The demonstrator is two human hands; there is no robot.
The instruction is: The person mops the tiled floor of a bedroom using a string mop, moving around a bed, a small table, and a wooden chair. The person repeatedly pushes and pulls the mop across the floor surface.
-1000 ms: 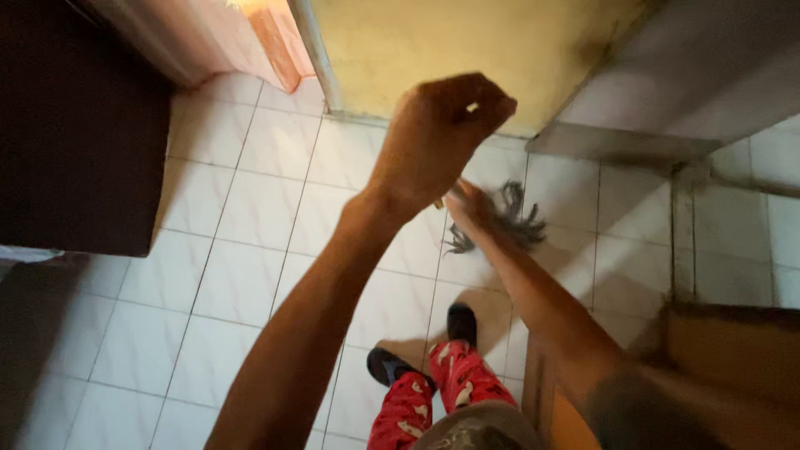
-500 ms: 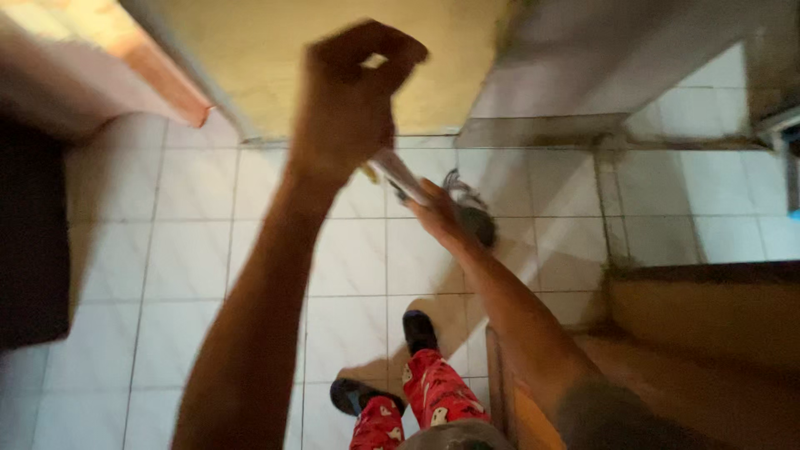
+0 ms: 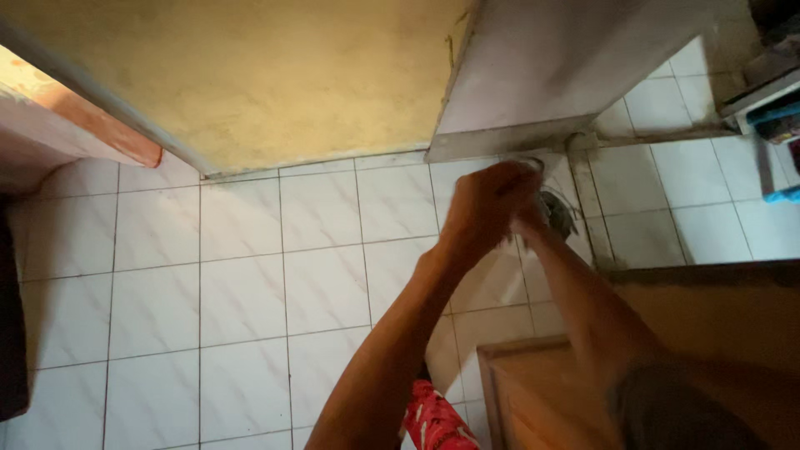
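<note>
— Nearest to the camera, what do you see?

— One red patterned trouser leg (image 3: 433,421) at the bottom edge, and beside it the corner of a brown wooden piece of furniture (image 3: 533,392). Two bare arms reach out over the white tiled floor (image 3: 250,283).

— And the hands?

— The left hand (image 3: 487,204) is curled into a fist around something thin; the shaft itself is hidden, so I cannot tell exactly what it clasps. The right hand (image 3: 533,221) sits just behind it, mostly covered; its grip I cannot tell.

— Where is the mop?

— One dark stringy mop head (image 3: 557,210) lies on the floor just past the hands, at the foot of the grey wall panel (image 3: 533,75), beside the yellow wall (image 3: 275,75).

— How far along?

— The tiles show no wet or dirty patches; progress is hard to judge.
</note>
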